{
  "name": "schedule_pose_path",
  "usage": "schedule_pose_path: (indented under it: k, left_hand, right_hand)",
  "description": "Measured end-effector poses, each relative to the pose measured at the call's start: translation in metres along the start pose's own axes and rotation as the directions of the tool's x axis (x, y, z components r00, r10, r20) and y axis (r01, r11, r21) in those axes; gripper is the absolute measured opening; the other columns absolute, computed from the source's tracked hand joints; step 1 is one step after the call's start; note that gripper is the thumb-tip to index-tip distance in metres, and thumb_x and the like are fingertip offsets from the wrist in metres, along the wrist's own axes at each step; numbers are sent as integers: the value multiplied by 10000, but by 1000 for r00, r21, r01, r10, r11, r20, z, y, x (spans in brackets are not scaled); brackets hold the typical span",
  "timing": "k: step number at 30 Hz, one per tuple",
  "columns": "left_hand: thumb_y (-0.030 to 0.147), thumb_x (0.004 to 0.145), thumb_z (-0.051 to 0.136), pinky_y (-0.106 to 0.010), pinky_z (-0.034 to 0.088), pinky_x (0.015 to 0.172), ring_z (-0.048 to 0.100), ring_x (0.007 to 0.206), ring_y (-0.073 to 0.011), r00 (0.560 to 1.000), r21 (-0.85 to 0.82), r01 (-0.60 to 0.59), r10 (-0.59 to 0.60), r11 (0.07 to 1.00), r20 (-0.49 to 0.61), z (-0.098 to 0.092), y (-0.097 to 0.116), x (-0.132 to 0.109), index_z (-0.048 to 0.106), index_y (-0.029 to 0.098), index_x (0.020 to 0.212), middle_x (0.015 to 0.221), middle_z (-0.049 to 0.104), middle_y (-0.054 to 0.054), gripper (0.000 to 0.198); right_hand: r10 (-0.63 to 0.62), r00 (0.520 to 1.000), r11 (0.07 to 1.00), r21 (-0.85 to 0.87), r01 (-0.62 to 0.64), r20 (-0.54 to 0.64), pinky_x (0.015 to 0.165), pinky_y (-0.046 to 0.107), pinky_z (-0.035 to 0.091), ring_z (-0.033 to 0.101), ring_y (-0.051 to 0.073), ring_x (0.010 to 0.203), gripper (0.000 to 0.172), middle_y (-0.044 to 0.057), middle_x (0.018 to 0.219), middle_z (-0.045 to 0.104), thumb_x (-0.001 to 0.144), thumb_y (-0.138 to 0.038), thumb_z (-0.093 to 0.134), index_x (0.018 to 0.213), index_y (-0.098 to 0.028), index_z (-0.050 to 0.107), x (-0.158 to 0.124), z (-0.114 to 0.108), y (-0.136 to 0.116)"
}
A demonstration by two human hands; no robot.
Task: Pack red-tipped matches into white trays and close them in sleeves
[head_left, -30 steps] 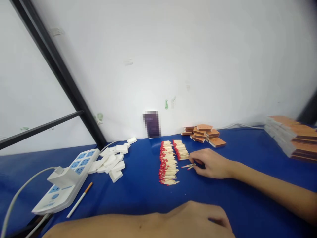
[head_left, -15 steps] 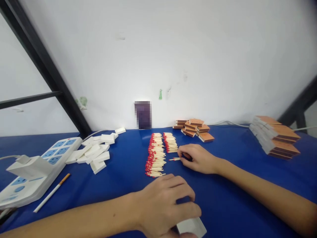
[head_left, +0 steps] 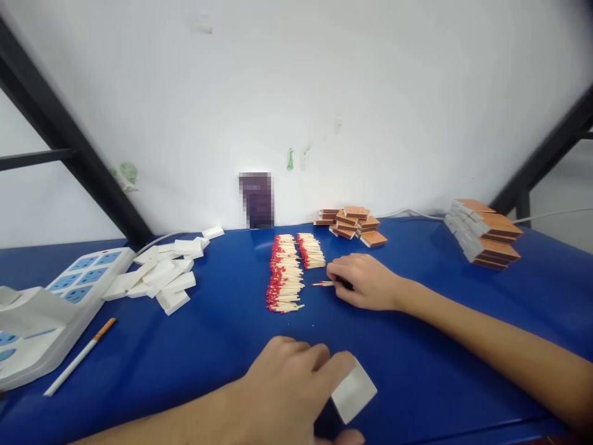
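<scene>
My left hand (head_left: 296, 386) is at the bottom middle with a small white matchbox tray (head_left: 356, 392). Its index finger lies along the tray's far side, and its thumb is low at the near end; the other fingers are partly hidden. Farther up, my right hand (head_left: 364, 281) rests on the table with curled fingers, pinching the ends of a few red-tipped matches (head_left: 322, 283); the fingertips are partly covered. Just left of that hand lie a long row of matches (head_left: 286, 272) and a shorter row of matches (head_left: 311, 250), their red heads to the left.
Loose white trays (head_left: 162, 275) are heaped on the left of the blue table (head_left: 222, 334). Beside them are a power strip (head_left: 78, 296) and a cigarette (head_left: 81, 356). Orange matchboxes (head_left: 354, 224) lie by the wall, and more matchboxes (head_left: 491, 238) are stacked at right.
The view has tilted and shifted slightly. My left hand has turned, and the white tray now shows more fully beyond its fingers. My right hand keeps its place at the matches.
</scene>
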State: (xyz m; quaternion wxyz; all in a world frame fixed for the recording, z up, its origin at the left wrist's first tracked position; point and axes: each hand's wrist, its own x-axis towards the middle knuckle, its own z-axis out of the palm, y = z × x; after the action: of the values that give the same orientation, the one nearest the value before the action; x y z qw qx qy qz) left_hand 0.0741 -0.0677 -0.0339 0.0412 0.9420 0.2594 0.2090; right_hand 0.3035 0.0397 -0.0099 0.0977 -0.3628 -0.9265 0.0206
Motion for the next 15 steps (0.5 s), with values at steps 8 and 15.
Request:
schedule_pose_path:
  k: [8,15]
  left_hand:
    - [264,781,543,-333,314,577,457,492,-139,969,-13,-40,35,999,-246,-3,5,7,583,182,907,581,544,16,155]
    - [159,796,498,-329,275,522,315,428,-111,906,71,-181,195,981,-376,-12,-5,10,549,179,677,494,420,30,130]
  right_hand:
    - [35,996,988,151,-22,-81,628,265,343,490,147,664,249,10,806,573,878,-180,479,1114,-176,559,-4,5,12]
    - [-191,981,980,46,193,-29,685,297,403,504,174,768,475,51,928,522,954,-178,428,1414,-262,509,-3,4,11]
